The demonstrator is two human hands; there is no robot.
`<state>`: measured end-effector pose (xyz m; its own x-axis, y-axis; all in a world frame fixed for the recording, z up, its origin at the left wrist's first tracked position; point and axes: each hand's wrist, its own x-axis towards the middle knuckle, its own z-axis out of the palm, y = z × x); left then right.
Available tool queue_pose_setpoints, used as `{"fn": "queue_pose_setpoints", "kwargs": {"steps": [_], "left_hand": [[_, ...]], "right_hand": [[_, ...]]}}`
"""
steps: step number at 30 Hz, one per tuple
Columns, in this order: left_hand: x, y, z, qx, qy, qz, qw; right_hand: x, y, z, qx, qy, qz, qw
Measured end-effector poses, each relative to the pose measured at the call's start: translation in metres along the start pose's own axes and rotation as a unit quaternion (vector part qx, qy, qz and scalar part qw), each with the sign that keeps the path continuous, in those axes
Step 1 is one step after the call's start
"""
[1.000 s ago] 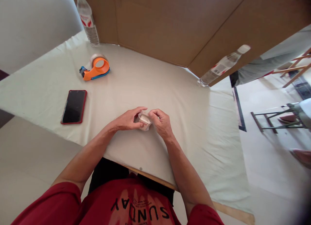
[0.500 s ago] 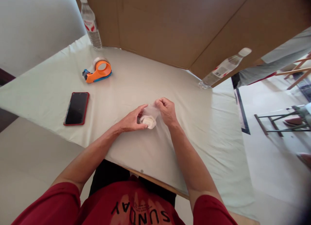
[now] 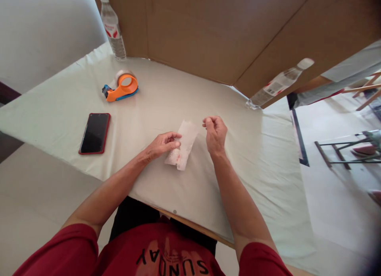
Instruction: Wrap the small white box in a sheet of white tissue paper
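A thin white tissue-like sheet (image 3: 188, 138) lies spread on the cloth in front of me. Its lower end is crumpled and carries a faint reddish mark. My left hand (image 3: 164, 145) is at the sheet's left edge, with thumb and bent fingers closed over it. Off the sheet's right side, my right hand (image 3: 216, 134) is raised a little with fingers curled in. A small gap separates its fingertips from the sheet, and nothing shows in them.
An orange and blue tape dispenser (image 3: 122, 86) and a red-edged phone (image 3: 94, 133) lie to the left. Two water bottles, one at the left (image 3: 112, 29) and one at the right (image 3: 278, 83), stand against a cardboard panel (image 3: 193, 33). Another person's arm (image 3: 312, 85) shows beyond.
The small white roll at my left hand has given way to a flat, spread sheet. My right hand has moved right, away from it, and its fingertips no longer touch the sheet.
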<state>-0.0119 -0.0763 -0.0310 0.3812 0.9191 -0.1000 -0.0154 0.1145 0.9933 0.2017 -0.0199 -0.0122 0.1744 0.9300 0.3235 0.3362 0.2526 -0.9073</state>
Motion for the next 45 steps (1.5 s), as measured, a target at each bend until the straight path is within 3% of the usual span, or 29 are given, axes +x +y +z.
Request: {"fn": "queue_pose_setpoints", "kwargs": {"steps": [2,7,11,15,18,21,24,27,30,36,42,45], "left_hand": [[0.001,-0.001,0.000,-0.014,0.015,-0.002,1.000],[0.002,-0.006,0.001,-0.060,0.033,0.017,0.997],[0.001,-0.007,0.002,-0.125,0.018,0.016,0.992],[0.003,-0.005,0.001,-0.148,0.035,0.022,0.988],[0.006,-0.005,-0.002,-0.144,0.065,0.028,0.987],[0.009,-0.006,-0.004,-0.117,0.105,0.039,0.987],[0.009,-0.008,-0.002,-0.012,0.160,0.054,0.986],[0.007,-0.009,0.003,0.175,0.223,0.084,0.955],[0.005,-0.009,0.007,0.275,0.218,0.102,0.931],[0.001,-0.006,0.009,0.284,0.209,0.087,0.932],[0.001,-0.004,0.012,0.266,0.206,0.036,0.941],[0.003,-0.004,0.010,0.236,0.226,0.029,0.945]], "right_hand": [[-0.016,-0.011,-0.005,-0.008,0.000,-0.012,1.000],[-0.047,-0.019,0.002,-0.105,-0.158,0.026,0.981],[-0.054,-0.009,0.016,-0.162,-0.176,0.060,0.969],[-0.053,0.002,0.017,-0.044,-0.177,0.059,0.981],[-0.050,0.011,0.012,0.048,-0.099,0.084,0.990],[-0.047,0.019,0.008,0.129,-0.042,0.129,0.982],[-0.047,0.022,0.007,0.192,-0.069,0.181,0.962],[-0.048,0.021,0.009,0.221,-0.103,0.214,0.946],[-0.049,0.022,0.012,0.219,-0.117,0.212,0.945],[-0.052,0.021,0.014,0.245,-0.107,0.237,0.934],[-0.060,0.005,0.015,0.291,-0.191,0.256,0.902],[-0.061,0.002,0.018,0.320,-0.190,0.266,0.889]]}}
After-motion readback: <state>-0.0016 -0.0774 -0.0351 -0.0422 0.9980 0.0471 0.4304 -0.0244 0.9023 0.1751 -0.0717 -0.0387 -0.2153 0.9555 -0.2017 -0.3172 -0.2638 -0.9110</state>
